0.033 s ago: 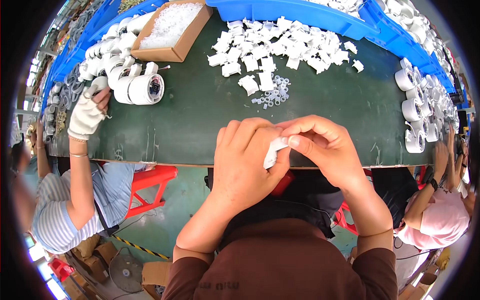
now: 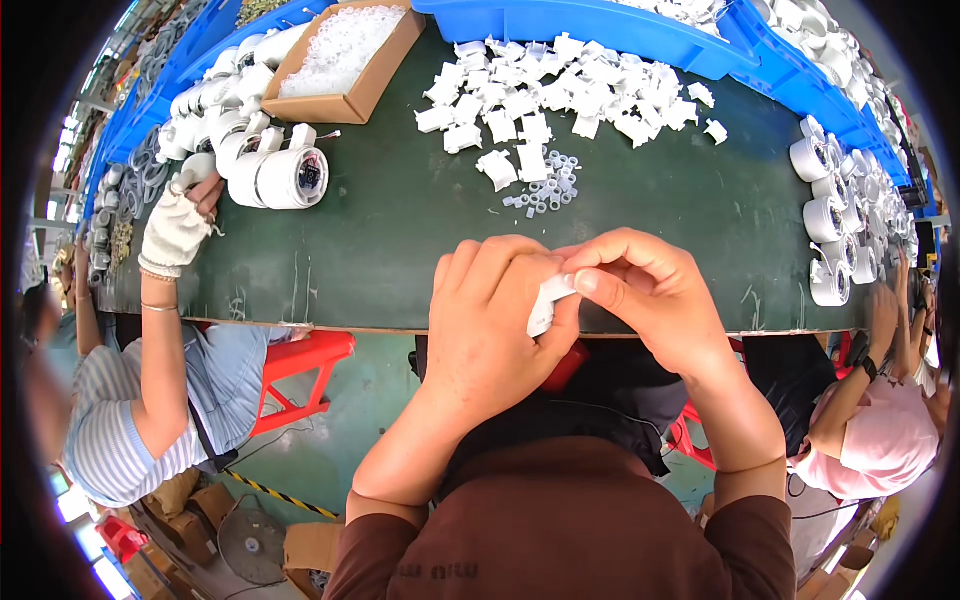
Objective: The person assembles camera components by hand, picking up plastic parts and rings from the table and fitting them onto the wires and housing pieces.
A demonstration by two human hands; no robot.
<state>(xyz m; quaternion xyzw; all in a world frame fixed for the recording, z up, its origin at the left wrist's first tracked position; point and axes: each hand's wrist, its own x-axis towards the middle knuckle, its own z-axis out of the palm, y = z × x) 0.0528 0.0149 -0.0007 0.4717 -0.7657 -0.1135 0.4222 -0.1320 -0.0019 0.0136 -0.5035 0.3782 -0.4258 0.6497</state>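
Observation:
Near the table's front edge, my left hand [image 2: 497,325] is closed around a small white plastic part [image 2: 543,308], whose upper end sticks out between thumb and fingers. My right hand [image 2: 645,290] pinches at that upper end with thumb and forefinger. Anything small between those fingertips is too hidden to make out. Beyond my hands lies a little heap of translucent rings [image 2: 545,190]. Behind it spreads a loose pile of white plastic brackets [image 2: 560,90], several of them apart from the rest.
A cardboard box [image 2: 365,95] of clear small parts stands at the back left, beside white cylindrical housings [image 2: 285,178]. Blue bins [image 2: 600,38] line the back. More white housings [image 2: 828,220] stand at right. A co-worker's gloved hand [image 2: 175,228] is at left; another co-worker sits at right.
My hands and the white part look the same. The co-worker's gloved hand at left has shifted very slightly to the right.

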